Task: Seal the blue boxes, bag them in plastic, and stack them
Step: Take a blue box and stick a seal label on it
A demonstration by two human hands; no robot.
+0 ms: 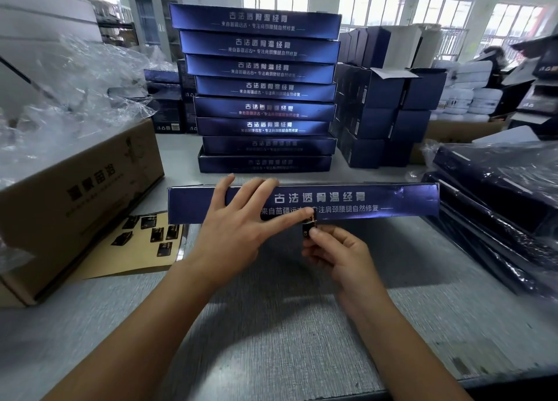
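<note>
Blue box | left hand spread flat on front | right hand pinches sticker below

Front box shows glossy deep blue, with silver-white lettering in two lines. Stacked boxes at the far edge: same blue, same lettering. Seal sticker: black with gold print. Backing sheet: tan, carrying black stickers. Carton: brown, dark print. Table: grey, fine woven grain.

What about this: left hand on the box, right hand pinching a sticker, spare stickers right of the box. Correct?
Not quite. The head view shows the spare stickers left of the box. The left hand on the box and right hand pinching a sticker both hold.
</note>
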